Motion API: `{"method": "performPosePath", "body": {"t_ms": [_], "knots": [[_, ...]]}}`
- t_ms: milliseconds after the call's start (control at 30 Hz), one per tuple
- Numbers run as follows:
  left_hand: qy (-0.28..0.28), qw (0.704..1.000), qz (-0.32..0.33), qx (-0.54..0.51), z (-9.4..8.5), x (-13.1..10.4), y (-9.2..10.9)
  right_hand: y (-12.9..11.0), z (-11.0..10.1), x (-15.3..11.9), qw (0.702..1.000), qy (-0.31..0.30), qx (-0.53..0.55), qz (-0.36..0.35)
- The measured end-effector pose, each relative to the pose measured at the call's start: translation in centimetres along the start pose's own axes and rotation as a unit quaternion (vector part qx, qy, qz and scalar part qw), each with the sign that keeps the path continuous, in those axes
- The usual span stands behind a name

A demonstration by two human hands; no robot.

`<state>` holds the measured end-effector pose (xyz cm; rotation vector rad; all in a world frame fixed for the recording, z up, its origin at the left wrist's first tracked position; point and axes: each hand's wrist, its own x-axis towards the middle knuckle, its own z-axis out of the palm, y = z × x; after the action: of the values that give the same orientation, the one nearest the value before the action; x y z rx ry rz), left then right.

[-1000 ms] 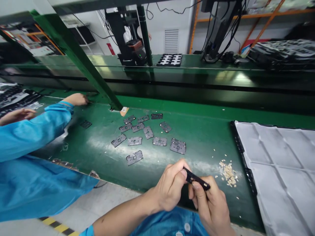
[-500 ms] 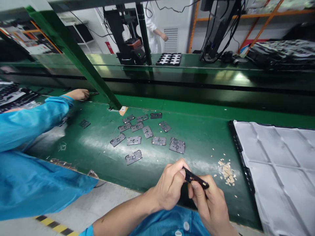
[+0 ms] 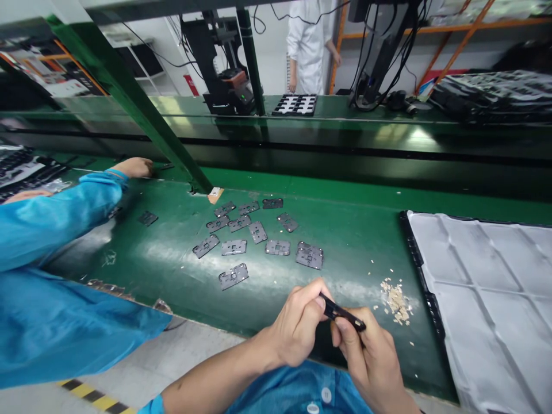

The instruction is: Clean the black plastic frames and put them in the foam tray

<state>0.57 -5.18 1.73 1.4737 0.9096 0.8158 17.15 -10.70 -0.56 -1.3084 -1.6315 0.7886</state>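
Both my hands hold one slim black plastic part [image 3: 341, 314] above the near edge of the green bench. My left hand [image 3: 297, 325] pinches its left end between thumb and bent fingers. At the other end, my right hand [image 3: 366, 351] grips it with the thumb on the near side. The part is tilted, its right end lower, and fingers cover some of it. Beyond my hands, several flat dark plastic plates with cut-outs [image 3: 233, 276] lie scattered on the bench. A heap of small beige chips [image 3: 397, 303] lies to the right of my right hand.
A large grey tray with a black rim [image 3: 478, 253] takes up the right side. A green post [image 3: 142, 115] slants across the left. A co-worker's blue sleeve [image 3: 56, 218] and hand reach over the bench at left. Another person in white [image 3: 308, 46] stands behind the far bench.
My hands and the black part stay almost the same. The person in white at the back has moved to the right. The co-worker's hand at left has shifted slightly.
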Motion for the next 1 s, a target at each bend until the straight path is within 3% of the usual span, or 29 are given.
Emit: {"method": "performPosePath", "body": {"t_ms": [267,833,1000], "knots": [[0.016,1.0,0.01,-0.009,0.3,0.0,-0.5,0.3,-0.3,0.4,0.998,-0.007,-0.019,-0.053],[-0.013,0.998,0.028,0.055,0.1,0.1,-0.9,1.1,-0.3,-0.2,0.998,-0.022,0.052,0.025],[-0.077,0.994,0.025,0.069,-0.2,0.0,-0.4,1.4,-1.0,-0.2,0.993,-0.028,0.082,0.077]]}}
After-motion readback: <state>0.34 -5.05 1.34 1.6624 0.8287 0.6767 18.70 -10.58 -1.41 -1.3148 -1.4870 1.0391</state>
